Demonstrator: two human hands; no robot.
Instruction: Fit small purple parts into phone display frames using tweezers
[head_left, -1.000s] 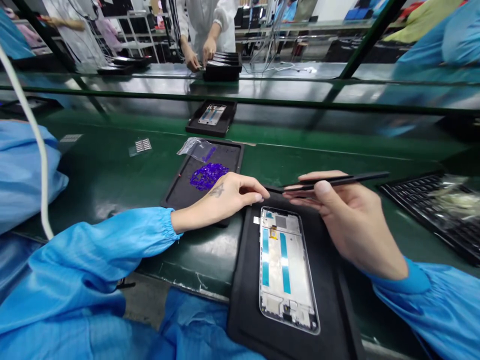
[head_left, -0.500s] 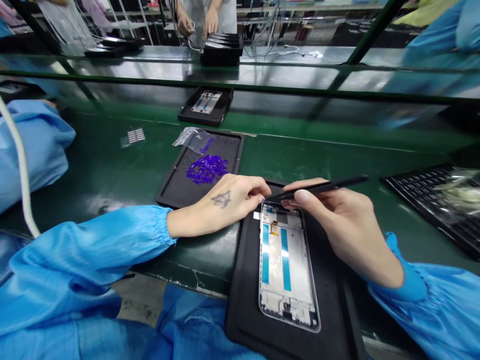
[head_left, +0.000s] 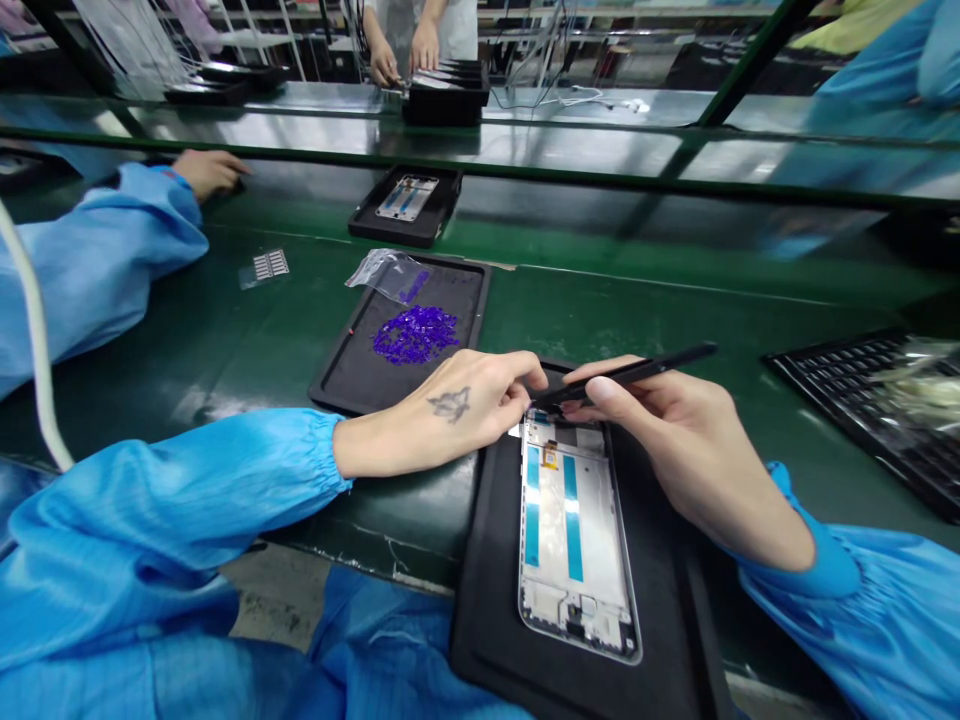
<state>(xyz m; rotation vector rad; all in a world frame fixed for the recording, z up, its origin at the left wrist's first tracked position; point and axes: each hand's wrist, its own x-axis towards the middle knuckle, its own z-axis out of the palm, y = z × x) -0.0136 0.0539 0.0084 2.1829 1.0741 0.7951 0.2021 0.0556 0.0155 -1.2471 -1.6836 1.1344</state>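
Note:
In my right hand (head_left: 697,430) is a pair of black tweezers (head_left: 667,362), its tip pointing left toward my other hand. My left hand (head_left: 469,405) has thumb and index finger pinched at that tip; what sits between them is too small to make out. Below both hands a silver phone frame (head_left: 596,540) with two blue strips lies on a black tray (head_left: 499,600); its top end is partly covered by my fingers. Left of it, another black tray (head_left: 341,380) holds a pile of small purple pieces (head_left: 416,335) and a clear plastic bag (head_left: 379,272).
Farther back a smaller black tray (head_left: 367,215) carries another phone frame (head_left: 407,199). A sheet of small white labels (head_left: 271,264) lies at left, near a co-worker's blue sleeve (head_left: 97,260). At right stands a black gridded tray (head_left: 847,400). A white cable (head_left: 34,330) hangs at left.
The co-worker's arm at left has reached forward, and its hand now shows by the back ledge. My tweezers have shifted slightly; both my hands stay at the phone frame's top end.

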